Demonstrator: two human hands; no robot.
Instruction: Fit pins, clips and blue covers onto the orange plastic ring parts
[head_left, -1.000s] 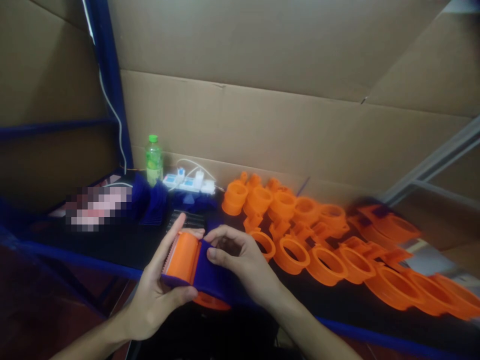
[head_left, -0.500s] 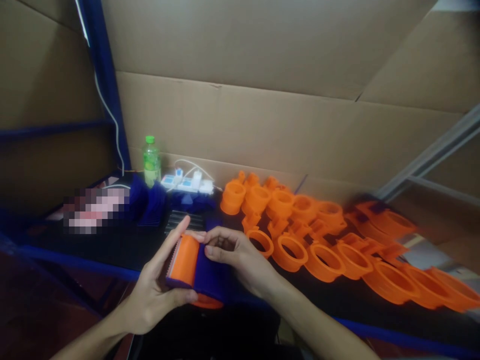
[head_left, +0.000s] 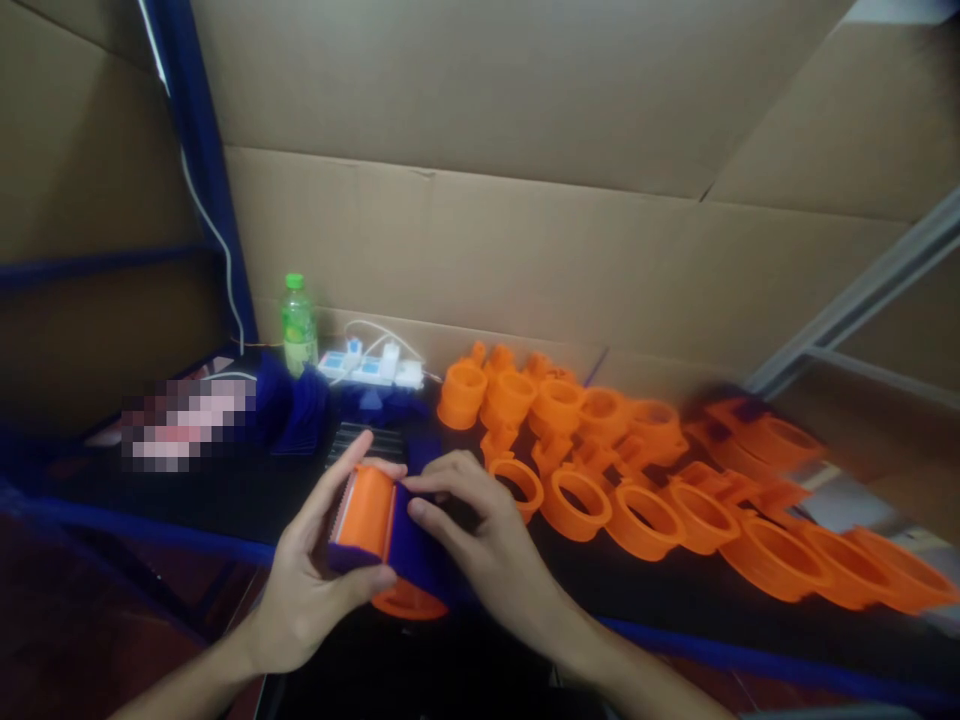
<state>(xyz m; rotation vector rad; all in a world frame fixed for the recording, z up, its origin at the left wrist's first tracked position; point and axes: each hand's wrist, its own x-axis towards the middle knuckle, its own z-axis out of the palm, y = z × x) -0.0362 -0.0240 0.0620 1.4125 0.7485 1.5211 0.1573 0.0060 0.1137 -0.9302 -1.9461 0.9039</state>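
An orange and dark blue tape dispenser (head_left: 367,512) with a toothed edge on its left side is held up in front of me, over the table's front edge. My left hand (head_left: 304,585) is closed around its orange head, thumb below and fingers along the far side. The fingertips of my right hand (head_left: 487,540) press on the dark blue part (head_left: 421,545) beside the orange head, thumb and forefinger a little apart. An orange ring (head_left: 411,600) shows below the blue part. My right hand covers some of the blue part.
Several orange tape dispenser frames (head_left: 649,520) stand in rows to the right. Behind my hands lie dark strips (head_left: 365,443), blue pieces (head_left: 298,415) and a white power strip (head_left: 371,368). A green-capped bottle (head_left: 299,330) stands near the cardboard wall (head_left: 480,250).
My right thumb and forefinger have spread apart slightly on the blue part. More of the orange ring shows underneath. The whole view has shifted a little.
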